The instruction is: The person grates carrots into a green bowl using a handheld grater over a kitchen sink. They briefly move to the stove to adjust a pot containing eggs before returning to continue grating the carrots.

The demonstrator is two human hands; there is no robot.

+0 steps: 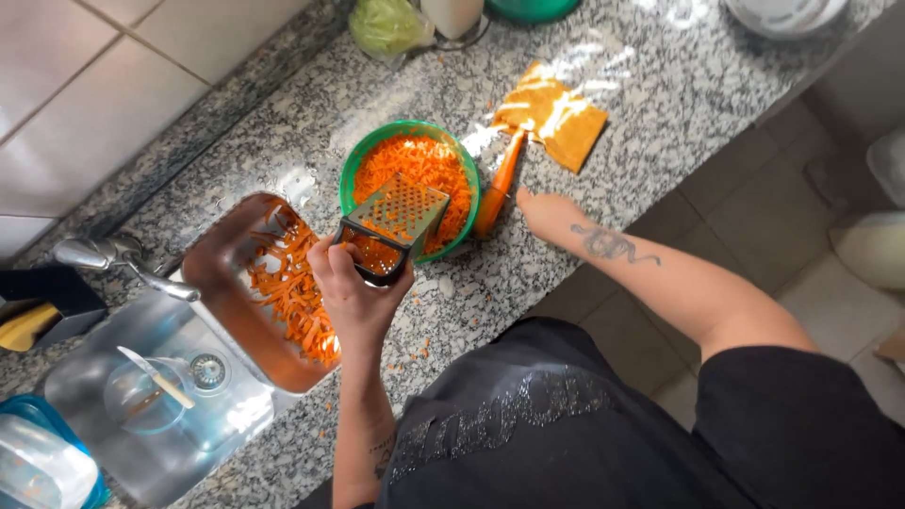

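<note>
Here the left hand [353, 294] grips a metal box grater [391, 226], tilted over the green bowl [351, 168] of grated carrot — the right hand [545, 213], fingers loosely extended, touches a whole carrot [498, 188] just right of the bowl.

Just one view on my end, the head cam, sitting up high and pointing almost straight down over the person's chest. It's close enough that the granite surface [660, 85] fills most of the frame, tilted diagonally, with the sink [160, 415] lower left and floor tiles [745, 217] off right. No second view to compare with
</note>
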